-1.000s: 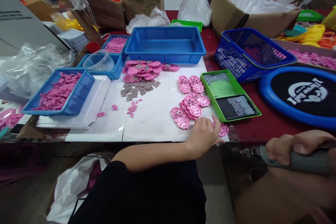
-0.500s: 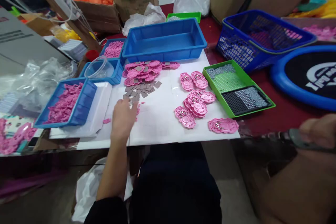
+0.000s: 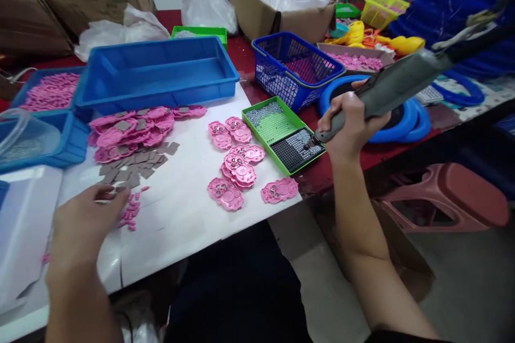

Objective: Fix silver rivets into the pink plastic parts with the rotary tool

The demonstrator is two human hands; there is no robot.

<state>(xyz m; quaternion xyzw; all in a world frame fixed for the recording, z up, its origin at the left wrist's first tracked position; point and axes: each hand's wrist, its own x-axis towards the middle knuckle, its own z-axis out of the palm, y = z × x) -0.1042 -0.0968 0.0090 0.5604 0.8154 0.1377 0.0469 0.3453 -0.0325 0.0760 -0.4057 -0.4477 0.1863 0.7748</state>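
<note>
My right hand (image 3: pixel 352 118) is wrapped round a grey electric screwdriver (image 3: pixel 402 83), which slants down to the left. Its bit is at the small screws in the black perforated tray (image 3: pixel 285 155), inside a green tray (image 3: pixel 261 134). My left hand (image 3: pixel 86 220) is low on the left, fingers curled and thumb towards the index finger, at the edge of the thin grey squares (image 3: pixel 147 163). What lies between those fingers is mostly hidden. Small pink pieces (image 3: pixel 131 211) lie beside the thumb. Pink plastic shells (image 3: pixel 237 169) with shiny round metal parts lie mid-table.
More pink shells (image 3: pixel 132 131) are heaped before a large blue bin (image 3: pixel 161 72). A blue basket (image 3: pixel 295 72) and blue rings (image 3: pixel 418 118) stand beyond the green tray. Smaller blue bins (image 3: pixel 72 144) are at left. A pink stool (image 3: pixel 466 193) stands at right.
The view has swung to the right. My right hand has brought the screwdriver from the right edge up to the black tray's screws. My left hand stays by the grey squares.
</note>
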